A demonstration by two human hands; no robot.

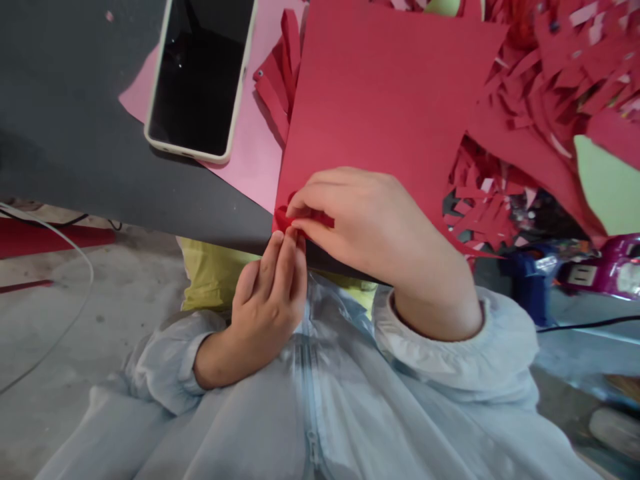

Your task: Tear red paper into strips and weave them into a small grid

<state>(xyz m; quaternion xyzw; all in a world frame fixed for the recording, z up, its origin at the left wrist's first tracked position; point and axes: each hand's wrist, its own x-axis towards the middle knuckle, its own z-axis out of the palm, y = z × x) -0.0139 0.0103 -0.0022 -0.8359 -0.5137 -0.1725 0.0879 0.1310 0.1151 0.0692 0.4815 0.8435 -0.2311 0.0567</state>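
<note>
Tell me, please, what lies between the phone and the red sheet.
The head view shows pink paper and red strips between the phone and the red sheet.

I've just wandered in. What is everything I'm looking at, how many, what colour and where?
Smartphone: one, dark screen, cream case, upper left
Pink sheet: one, pink, beneath the smartphone
Large sheet: one, red, upper centre
Folded strips: several, red, top centre
Curled piece: at least one, red, at the fingertips
Cut scraps: uncountable, mostly red, upper right
Green pieces: two, pale green, top edge and far right
Tabletop: one, dark grey, upper left
Unclear objects: two, blue and purple, right
White cable: one, white, left
Yellow material: yellow, below the tabletop edge
Floor: grey, left
Jacket: one, pale blue-grey, bottom
Left hand: one, centre
Right hand: one, over the large sheet
</note>
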